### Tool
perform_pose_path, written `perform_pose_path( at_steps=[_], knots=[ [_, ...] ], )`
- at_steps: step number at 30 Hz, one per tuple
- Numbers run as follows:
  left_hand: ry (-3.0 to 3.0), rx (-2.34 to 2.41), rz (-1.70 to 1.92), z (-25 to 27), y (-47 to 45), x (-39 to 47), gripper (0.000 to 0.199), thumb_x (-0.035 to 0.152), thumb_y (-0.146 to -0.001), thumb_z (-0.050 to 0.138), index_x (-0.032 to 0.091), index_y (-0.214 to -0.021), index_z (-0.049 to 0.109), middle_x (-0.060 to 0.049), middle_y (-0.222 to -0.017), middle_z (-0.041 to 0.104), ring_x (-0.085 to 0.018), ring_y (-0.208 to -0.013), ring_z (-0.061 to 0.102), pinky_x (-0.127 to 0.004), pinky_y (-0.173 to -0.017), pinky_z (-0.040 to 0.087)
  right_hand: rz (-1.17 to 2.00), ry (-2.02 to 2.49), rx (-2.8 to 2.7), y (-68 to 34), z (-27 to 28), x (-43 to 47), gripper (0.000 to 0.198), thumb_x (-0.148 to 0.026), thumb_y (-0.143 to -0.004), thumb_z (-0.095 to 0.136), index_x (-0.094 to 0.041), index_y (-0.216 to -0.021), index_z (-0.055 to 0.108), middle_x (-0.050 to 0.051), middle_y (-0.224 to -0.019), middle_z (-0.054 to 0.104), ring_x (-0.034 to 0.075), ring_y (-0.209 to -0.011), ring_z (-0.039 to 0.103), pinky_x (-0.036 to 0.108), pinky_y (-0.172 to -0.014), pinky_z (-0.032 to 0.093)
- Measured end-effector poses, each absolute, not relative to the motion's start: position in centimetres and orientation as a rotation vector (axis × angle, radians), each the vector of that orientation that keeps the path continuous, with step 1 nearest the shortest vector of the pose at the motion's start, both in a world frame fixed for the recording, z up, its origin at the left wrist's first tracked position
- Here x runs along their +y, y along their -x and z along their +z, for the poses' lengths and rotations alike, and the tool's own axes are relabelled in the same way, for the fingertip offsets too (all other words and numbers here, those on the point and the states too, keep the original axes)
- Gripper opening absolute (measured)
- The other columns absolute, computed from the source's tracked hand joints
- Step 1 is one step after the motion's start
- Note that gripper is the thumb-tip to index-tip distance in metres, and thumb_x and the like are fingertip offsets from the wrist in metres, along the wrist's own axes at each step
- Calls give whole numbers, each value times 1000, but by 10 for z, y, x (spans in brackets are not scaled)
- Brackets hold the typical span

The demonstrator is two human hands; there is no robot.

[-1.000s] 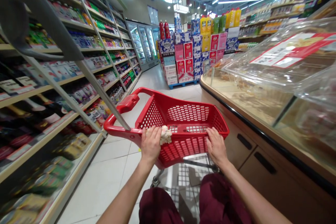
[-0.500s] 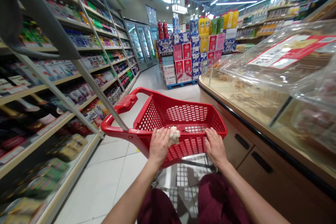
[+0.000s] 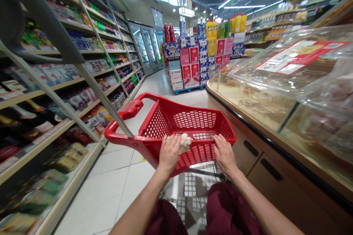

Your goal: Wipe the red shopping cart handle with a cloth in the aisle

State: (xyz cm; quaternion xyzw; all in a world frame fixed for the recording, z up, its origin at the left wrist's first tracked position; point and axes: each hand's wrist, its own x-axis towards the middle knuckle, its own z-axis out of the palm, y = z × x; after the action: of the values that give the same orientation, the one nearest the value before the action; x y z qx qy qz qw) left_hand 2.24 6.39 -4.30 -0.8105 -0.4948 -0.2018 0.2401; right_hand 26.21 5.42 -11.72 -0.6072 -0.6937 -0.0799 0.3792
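A red plastic shopping cart [image 3: 129, 140] stands sideways in front of me, its handle end to the left. My left hand [image 3: 169, 150] lies over its near rim, fingers bent around a crumpled whitish cloth [image 3: 185, 144] that sticks out on the right and hangs over the lattice side. Near the cart's right end, my right hand [image 3: 224, 151] curls its fingers over the same rim, thumb on the outside. Part of the cloth is hidden under my left hand.
Shelves of drinks [image 3: 91, 68] run along the left. Close on the right is a wooden display counter [image 3: 248, 125] with clear plastic food boxes [image 3: 303, 57]. Stacked cartons [image 3: 190, 66] stand ahead on a blue pallet [image 3: 190, 90]. A grey curved bar [image 3: 49, 22] crosses the upper left.
My left hand and the cloth have slid slightly right along the cart's rim. The right hand keeps its place on the rim. The whole view has shifted a little.
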Motion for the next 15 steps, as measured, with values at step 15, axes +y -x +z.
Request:
perform_pose_path(
  at_steps=[15],
  knots=[
    [2233,-1381,-492,-37,-21,68,33,14,-82,34,17,-106,55,-5,-104,63,-19,-100,52,-39,-100,28,-144,1564,-1726,-256,-110,53,39,-23,-86,30,-18,-122,45,9,-124,50,23,-121,36,48,-94,32]
  ],
)
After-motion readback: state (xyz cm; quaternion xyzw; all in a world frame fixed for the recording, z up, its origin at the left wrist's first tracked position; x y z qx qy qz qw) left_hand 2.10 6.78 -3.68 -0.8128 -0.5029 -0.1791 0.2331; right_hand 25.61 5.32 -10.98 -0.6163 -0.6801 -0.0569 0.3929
